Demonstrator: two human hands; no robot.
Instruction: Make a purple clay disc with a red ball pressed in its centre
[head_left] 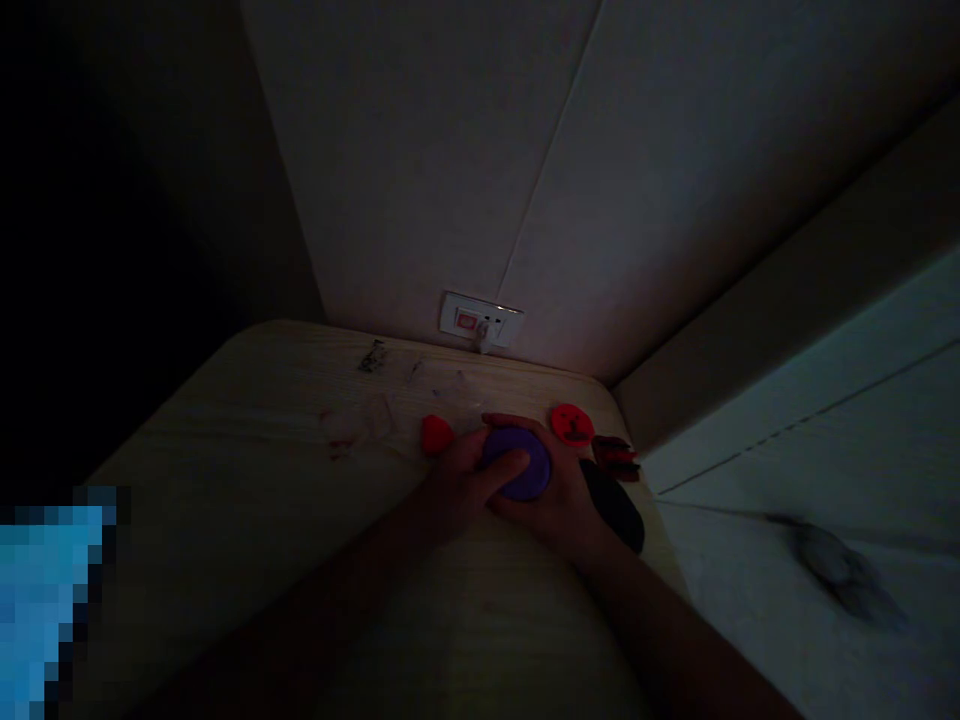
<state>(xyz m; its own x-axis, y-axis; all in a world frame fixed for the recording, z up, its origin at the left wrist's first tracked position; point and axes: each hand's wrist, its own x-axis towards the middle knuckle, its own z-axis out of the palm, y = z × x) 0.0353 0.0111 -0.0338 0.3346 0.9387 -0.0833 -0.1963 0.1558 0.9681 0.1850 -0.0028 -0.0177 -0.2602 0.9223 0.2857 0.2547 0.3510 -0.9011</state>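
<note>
A round, flat-topped purple disc (529,478), which looks like modelling clay, is between my two hands over the wooden table. My right hand (568,500) curls around its right side, fingers along the far edge. From the left, my left hand (461,485) grips it too, with the thumb lying across the top. Just beyond the left hand lies a small red lump (436,435). A red disc (572,425) with dark face-like marks rests past the right hand. Dimness hides the undersides of both hands and the disc's thickness.
Red and dark pieces (616,458) and a dark oval object (616,508) lie along the right edge of the wooden table (247,440). Dark smudges mark its top. A wall socket (481,319) with a plug sits behind. A pixelated blue patch shows at lower left.
</note>
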